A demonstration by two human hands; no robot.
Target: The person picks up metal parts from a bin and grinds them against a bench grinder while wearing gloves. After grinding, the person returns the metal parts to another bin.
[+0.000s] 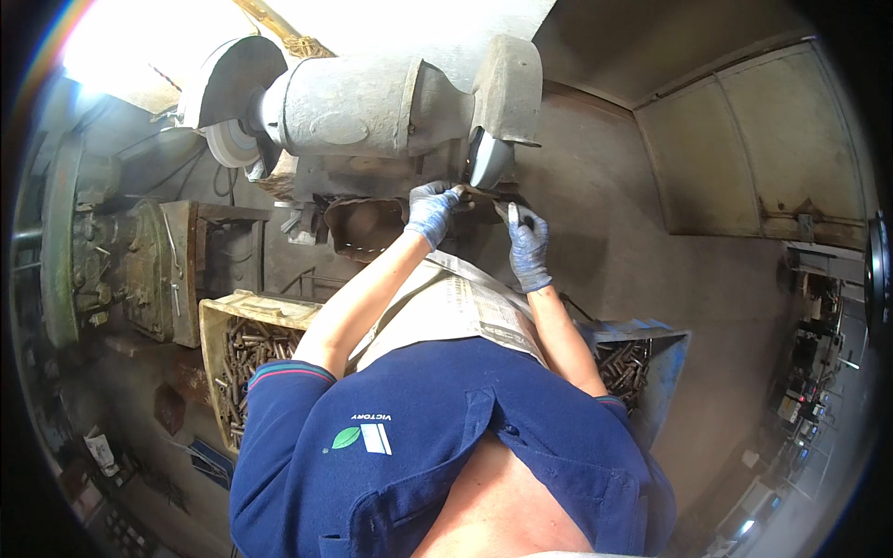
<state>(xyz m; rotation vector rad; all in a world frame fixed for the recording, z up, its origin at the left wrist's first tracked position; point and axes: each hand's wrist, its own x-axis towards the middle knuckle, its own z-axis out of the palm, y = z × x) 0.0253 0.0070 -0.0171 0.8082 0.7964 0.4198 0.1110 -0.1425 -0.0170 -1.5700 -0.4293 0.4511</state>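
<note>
Both my hands wear blue work gloves with dark, dirty fingers. My left hand [431, 214] pinches one end of a small, thin metal piece [482, 193], just below the right wheel [489, 160] of a bench grinder [349, 107]. From the other side, my right hand [528, 246] has its thumb and forefinger closed at the piece's right end. Tiny orange specks like sparks show at the wheel's left edge, close above my left fingertips. Too small to make out is the exact shape of the piece.
A pale crate [216, 358] full of dark metal parts stands by my left arm; a blue-edged crate [672, 372] with similar parts is at my right. The grinder's white left wheel [231, 144] is partly exposed. Newspaper [474, 302] covers my lap. Rusty machinery [139, 270] stands far left.
</note>
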